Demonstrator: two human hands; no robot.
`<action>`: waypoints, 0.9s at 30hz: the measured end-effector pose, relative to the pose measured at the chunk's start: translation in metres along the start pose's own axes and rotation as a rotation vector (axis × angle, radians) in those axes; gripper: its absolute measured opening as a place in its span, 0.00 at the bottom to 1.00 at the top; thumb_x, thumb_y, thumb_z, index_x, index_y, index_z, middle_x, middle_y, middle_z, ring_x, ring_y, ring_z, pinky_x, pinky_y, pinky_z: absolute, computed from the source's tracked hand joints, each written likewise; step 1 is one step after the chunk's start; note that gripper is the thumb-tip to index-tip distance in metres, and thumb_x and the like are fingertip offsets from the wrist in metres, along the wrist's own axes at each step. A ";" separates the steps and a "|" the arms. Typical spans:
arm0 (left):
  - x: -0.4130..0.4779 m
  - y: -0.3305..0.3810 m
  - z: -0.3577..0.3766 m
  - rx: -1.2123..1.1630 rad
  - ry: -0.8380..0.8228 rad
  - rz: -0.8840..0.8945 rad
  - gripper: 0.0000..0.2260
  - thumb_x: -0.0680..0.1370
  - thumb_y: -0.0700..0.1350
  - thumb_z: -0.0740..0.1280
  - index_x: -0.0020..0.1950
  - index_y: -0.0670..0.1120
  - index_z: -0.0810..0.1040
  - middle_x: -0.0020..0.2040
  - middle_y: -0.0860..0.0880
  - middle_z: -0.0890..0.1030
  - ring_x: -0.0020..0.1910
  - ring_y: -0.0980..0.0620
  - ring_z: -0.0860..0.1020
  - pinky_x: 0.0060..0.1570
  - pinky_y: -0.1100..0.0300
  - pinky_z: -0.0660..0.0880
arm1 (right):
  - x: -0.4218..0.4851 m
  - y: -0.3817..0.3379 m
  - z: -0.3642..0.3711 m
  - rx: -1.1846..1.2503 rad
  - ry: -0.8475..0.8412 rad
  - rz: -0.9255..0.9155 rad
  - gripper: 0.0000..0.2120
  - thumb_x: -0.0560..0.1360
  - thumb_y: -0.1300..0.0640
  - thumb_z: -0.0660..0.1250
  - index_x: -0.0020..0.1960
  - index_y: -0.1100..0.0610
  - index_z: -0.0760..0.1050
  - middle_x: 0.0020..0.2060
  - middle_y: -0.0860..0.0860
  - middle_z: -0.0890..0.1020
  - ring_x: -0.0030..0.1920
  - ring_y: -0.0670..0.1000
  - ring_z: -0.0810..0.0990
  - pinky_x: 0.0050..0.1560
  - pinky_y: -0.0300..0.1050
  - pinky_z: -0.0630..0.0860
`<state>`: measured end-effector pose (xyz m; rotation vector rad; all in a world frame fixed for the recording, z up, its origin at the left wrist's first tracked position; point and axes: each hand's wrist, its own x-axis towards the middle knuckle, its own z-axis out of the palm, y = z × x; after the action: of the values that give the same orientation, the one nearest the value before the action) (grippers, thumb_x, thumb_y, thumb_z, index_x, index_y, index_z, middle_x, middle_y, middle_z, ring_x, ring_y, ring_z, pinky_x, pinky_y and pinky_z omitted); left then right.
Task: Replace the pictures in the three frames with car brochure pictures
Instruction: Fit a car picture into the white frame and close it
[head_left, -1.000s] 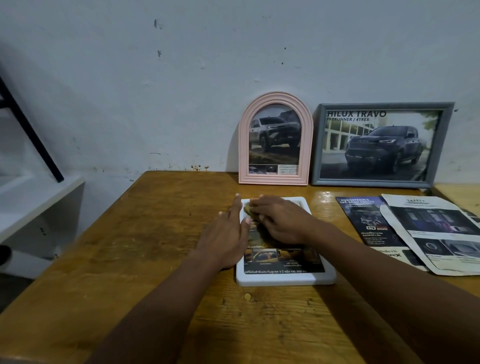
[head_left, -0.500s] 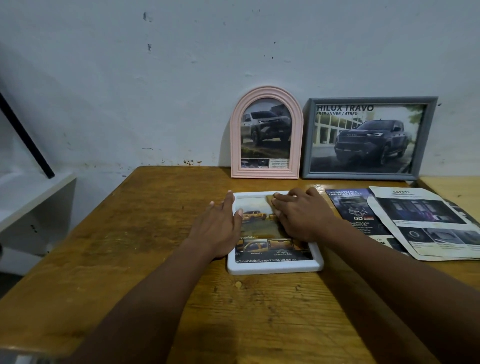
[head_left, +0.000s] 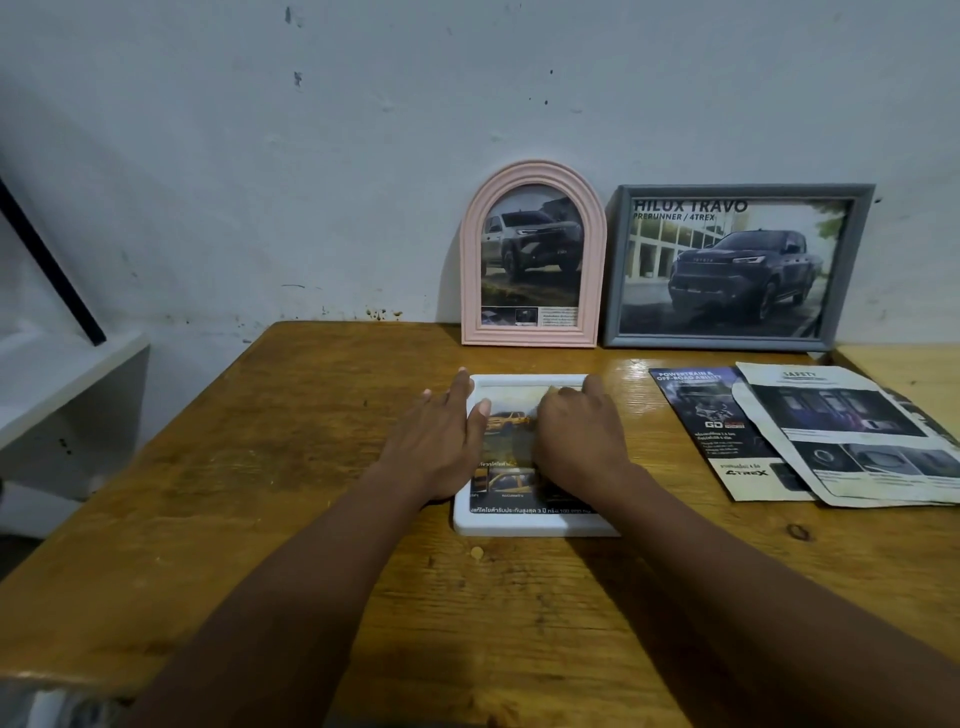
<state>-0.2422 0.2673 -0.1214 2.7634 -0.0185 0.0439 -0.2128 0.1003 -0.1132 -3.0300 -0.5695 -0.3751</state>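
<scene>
The white frame (head_left: 535, 529) lay flat on the worktop (head_left: 291, 457) in the middle of the frame, short side toward me. Inside it sat a brochure picture (head_left: 511, 475): a yellow pickup on pale ground near the top, smaller yellow panels lower down, and a dark strip of white print along the bottom.

My left hand (head_left: 441, 447) rested along the frame's left rail with its fingers (head_left: 460, 389) straight and released and the thumb lying over onto the picture. My right hand (head_left: 579, 441) covered the picture's right side, knuckles up. Its fingers (head_left: 558, 402) were bent with the tips down near the top rail, and I could not tell whether they pinched anything.

Half a second before, those right fingers had lain flatter, stretched leftward across the upper part of the picture. They had since drawn up toward the top rail and bent. The left hand had kept its place.

At the back of the worktop, right of centre, a pink arched frame (head_left: 470, 270) and a grey frame (head_left: 857, 260) leaned on the wall (head_left: 363, 156) side by side, each showing a pickup. Two loose brochure pages (head_left: 717, 431) lay overlapping at middle right. The worktop was scuffed brown wood and the wall pale and marked. A white shelf (head_left: 57, 374) and a slanting black bar (head_left: 47, 260) stood at the left edge.
</scene>
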 end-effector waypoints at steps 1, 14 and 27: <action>-0.001 0.000 0.000 -0.006 0.005 0.004 0.28 0.86 0.58 0.44 0.84 0.49 0.50 0.83 0.48 0.56 0.81 0.41 0.53 0.77 0.48 0.51 | 0.001 -0.002 0.003 0.031 0.007 -0.040 0.07 0.76 0.55 0.61 0.45 0.54 0.78 0.45 0.52 0.82 0.53 0.58 0.74 0.56 0.53 0.68; -0.007 0.007 -0.006 0.024 0.002 0.005 0.27 0.86 0.56 0.44 0.84 0.48 0.46 0.83 0.47 0.57 0.81 0.43 0.55 0.77 0.51 0.48 | 0.001 0.037 -0.002 0.115 -0.060 -0.502 0.18 0.82 0.50 0.58 0.71 0.42 0.71 0.66 0.44 0.77 0.60 0.51 0.70 0.51 0.49 0.64; -0.008 0.010 -0.005 0.098 0.005 0.021 0.27 0.86 0.57 0.43 0.84 0.48 0.49 0.82 0.47 0.58 0.81 0.42 0.56 0.77 0.50 0.50 | -0.034 0.014 -0.016 -0.031 -0.012 -0.138 0.07 0.75 0.58 0.62 0.48 0.56 0.78 0.46 0.55 0.81 0.51 0.58 0.74 0.59 0.51 0.67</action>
<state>-0.2504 0.2597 -0.1134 2.8615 -0.0451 0.0587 -0.2421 0.0742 -0.1060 -3.0332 -0.7839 -0.3747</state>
